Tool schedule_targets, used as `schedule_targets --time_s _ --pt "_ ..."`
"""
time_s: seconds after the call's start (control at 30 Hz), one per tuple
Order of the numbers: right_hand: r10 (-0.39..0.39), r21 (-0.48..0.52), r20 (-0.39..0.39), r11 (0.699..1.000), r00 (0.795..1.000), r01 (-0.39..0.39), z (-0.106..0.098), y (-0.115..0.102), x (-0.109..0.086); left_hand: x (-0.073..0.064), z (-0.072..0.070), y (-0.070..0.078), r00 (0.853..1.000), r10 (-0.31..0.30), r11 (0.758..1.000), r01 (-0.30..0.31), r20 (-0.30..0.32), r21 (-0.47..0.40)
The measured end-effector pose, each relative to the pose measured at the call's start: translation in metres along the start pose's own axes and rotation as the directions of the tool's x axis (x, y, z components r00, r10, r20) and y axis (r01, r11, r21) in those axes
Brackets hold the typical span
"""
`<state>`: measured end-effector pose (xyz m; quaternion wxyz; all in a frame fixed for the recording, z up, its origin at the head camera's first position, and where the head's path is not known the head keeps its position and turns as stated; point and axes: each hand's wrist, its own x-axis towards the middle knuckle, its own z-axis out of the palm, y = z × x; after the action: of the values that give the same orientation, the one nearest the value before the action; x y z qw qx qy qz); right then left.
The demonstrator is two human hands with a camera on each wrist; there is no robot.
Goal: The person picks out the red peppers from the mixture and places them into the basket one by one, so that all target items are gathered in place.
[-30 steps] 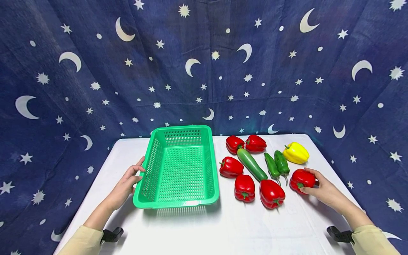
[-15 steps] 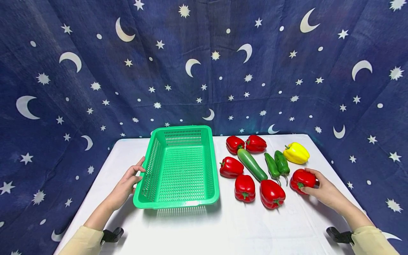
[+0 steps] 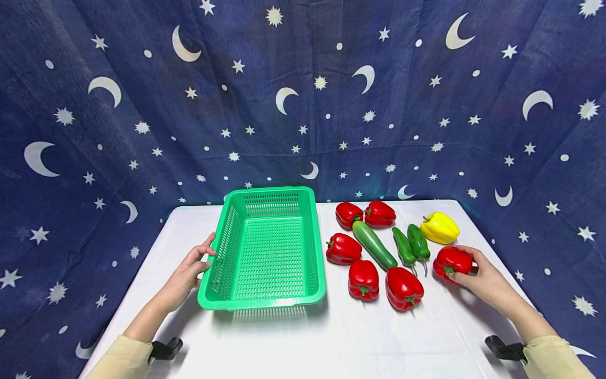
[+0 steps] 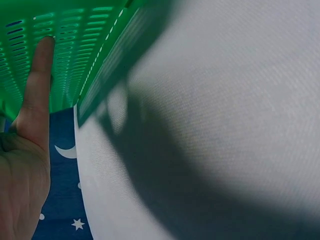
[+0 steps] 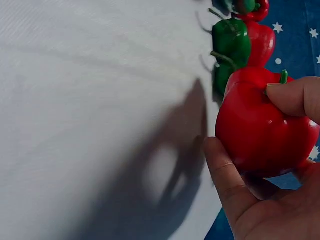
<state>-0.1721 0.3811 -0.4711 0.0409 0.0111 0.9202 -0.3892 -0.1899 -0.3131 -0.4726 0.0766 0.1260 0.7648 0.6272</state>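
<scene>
In the head view my right hand holds a red bell pepper at the right of the table. The right wrist view shows the thumb beside the green stem of this bell pepper, with fingers curled under its other side. My left hand rests against the left side of a green plastic basket. In the left wrist view one straight finger lies along the basket's slotted outer wall; the other fingers are mostly hidden there. No vegetables lie inside the basket.
Several more red bell peppers lie between the basket and my right hand. Among them are a zucchini and two green peppers. A yellow bell pepper sits behind. The white-covered table ends at a starry blue cloth.
My right hand and the red bell pepper have shifted slightly away from me and to the right in the last half second. The left hand and basket stay still.
</scene>
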Motion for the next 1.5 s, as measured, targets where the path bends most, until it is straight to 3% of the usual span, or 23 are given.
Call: schedule_targets --time_s 0.27,0.53,0.77,0.97,1.5 --pt "-0.138 0.069 -0.07 0.987 0.988 0.143 -0.003 -0.024 0.004 -0.002 0.0 0.003 1.0 0.007 1.0 -0.007 -0.01 0.028" --pt "-0.216 0.119 -0.049 0.968 0.975 0.22 -0.007 -0.065 0.012 -0.005 -0.001 0.002 1.0 0.015 0.998 -0.013 -0.024 0.056" --pt "-0.222 0.177 0.01 0.96 0.975 0.216 -0.003 -0.097 0.02 -0.006 0.0 0.001 0.999 0.03 0.998 -0.028 -0.034 0.054" --pt "-0.267 0.197 0.048 0.947 0.963 0.253 0.001 -0.123 0.032 -0.007 0.0 -0.001 0.999 0.037 0.999 -0.036 -0.038 0.031" --pt "-0.301 0.274 0.16 0.928 0.94 0.251 0.014 -0.182 0.055 -0.006 0.006 -0.002 0.998 0.033 0.999 -0.031 -0.061 0.037"
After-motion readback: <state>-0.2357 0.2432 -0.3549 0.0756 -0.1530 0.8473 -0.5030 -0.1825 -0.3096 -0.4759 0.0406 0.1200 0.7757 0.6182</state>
